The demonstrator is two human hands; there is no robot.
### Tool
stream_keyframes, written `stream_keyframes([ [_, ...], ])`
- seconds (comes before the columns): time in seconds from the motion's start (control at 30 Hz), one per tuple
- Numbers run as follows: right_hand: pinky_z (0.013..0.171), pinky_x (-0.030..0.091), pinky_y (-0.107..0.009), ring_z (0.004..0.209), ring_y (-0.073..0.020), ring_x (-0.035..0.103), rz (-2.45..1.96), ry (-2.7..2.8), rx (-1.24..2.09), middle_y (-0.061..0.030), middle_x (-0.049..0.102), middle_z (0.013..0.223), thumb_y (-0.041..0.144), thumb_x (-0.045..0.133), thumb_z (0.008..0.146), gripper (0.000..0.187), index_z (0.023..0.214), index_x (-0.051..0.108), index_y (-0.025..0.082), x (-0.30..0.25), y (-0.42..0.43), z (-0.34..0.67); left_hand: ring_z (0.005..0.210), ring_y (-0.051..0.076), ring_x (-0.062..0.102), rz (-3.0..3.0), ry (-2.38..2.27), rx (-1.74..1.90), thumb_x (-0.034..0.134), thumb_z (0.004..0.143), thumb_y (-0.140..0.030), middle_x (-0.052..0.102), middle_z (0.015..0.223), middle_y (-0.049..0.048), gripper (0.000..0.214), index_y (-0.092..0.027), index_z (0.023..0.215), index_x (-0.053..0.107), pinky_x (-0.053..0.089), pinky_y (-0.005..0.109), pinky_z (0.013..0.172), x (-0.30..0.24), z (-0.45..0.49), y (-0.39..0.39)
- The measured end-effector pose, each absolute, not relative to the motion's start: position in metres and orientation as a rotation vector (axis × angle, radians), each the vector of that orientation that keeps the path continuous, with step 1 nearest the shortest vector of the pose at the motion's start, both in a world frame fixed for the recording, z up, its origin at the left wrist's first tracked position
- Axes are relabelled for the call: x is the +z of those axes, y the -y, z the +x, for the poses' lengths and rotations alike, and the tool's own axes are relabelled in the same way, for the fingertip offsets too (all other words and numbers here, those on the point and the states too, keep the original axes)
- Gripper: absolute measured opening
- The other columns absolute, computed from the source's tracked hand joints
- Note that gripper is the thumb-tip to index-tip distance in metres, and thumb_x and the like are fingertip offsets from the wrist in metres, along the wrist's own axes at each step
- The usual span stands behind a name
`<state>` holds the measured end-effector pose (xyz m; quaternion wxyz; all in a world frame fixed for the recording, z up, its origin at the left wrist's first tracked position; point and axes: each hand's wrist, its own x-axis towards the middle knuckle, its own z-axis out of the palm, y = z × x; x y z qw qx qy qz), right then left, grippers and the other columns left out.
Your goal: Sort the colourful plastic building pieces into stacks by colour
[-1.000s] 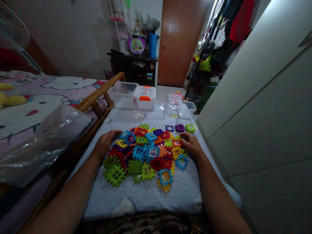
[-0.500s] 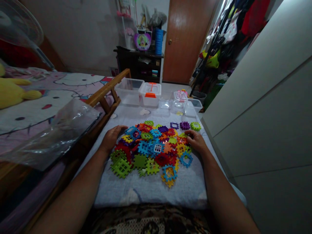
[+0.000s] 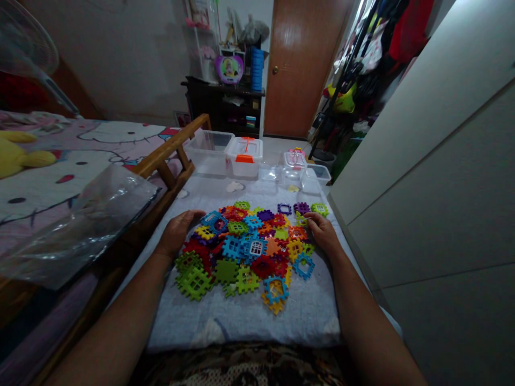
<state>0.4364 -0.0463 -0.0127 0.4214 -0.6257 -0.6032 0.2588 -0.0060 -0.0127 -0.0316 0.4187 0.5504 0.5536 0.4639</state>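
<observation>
Your right fingers (image 3: 313,216) pinch lime-green toothed plastic tile (image 3: 301,219) at multicoloured plastic-tile pile (image 3: 246,246); left fingers (image 3: 188,215) loosely curved, empty; few purple tiles (image 3: 301,207) set beyond, most heaped.

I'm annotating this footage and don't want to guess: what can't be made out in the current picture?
All in the head view:
Pile of toy pieces: its lower layers, covered by the top ones.
Left hand: palm side, turned away from view.
Right hand: whether it grips the green piece; too small and dim.
Fan: part cut off by the left edge.
Yellow plush toy: likewise cut off there.
</observation>
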Motion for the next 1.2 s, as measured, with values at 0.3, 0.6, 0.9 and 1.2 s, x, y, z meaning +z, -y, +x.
stream_keyframes([
  [0.3, 0.075, 0.047, -0.034, 0.077, -0.0215, 0.059, -1.596, 1.467, 0.58, -0.0031, 0.068, 0.082, 0.037, 0.05, 0.08, 0.027, 0.09, 0.068, 0.019, -0.017, 0.04, 0.436, 0.112, 0.03, 0.064, 1.38, -1.411, 1.133, 0.046, 0.084, -0.07, 0.073, 0.111, 0.0121, 0.063, -0.015, 0.103, 0.07, 0.045, 0.045, 0.105, -0.028, -0.004, 0.013],
  [0.6, 0.069, 0.045, -0.031, 0.071, -0.0208, 0.057, -1.609, 1.501, 0.587, -0.002, 0.065, 0.075, 0.039, 0.048, 0.08, 0.029, 0.089, 0.068, 0.02, -0.015, 0.039, 0.435, 0.107, 0.029, 0.066, 1.413, -1.433, 1.154, 0.047, 0.084, -0.068, 0.074, 0.108, 0.0101, 0.06, -0.016, 0.101, 0.072, 0.048, 0.041, 0.101, -0.028, -0.005, 0.015],
  [0.9, 0.066, 0.044, -0.031, 0.068, -0.0197, 0.056, -1.613, 1.487, 0.635, -0.0022, 0.064, 0.076, 0.039, 0.048, 0.081, 0.029, 0.091, 0.068, 0.019, -0.017, 0.038, 0.435, 0.107, 0.03, 0.065, 1.466, -1.47, 1.101, 0.047, 0.083, -0.069, 0.073, 0.109, 0.0092, 0.06, -0.017, 0.098, 0.071, 0.046, 0.043, 0.104, -0.014, 0.002, 0.018],
  [1.2, 0.054, 0.035, -0.027, 0.052, -0.0146, 0.041, -1.617, 1.443, 0.674, 0.0047, 0.045, 0.058, 0.037, 0.048, 0.081, 0.031, 0.098, 0.067, 0.018, -0.011, 0.041, 0.439, 0.109, 0.03, 0.064, 1.495, -1.46, 1.066, 0.045, 0.083, -0.069, 0.072, 0.109, 0.0092, 0.06, -0.017, 0.099, 0.071, 0.046, 0.041, 0.103, -0.012, 0.002, 0.019],
])
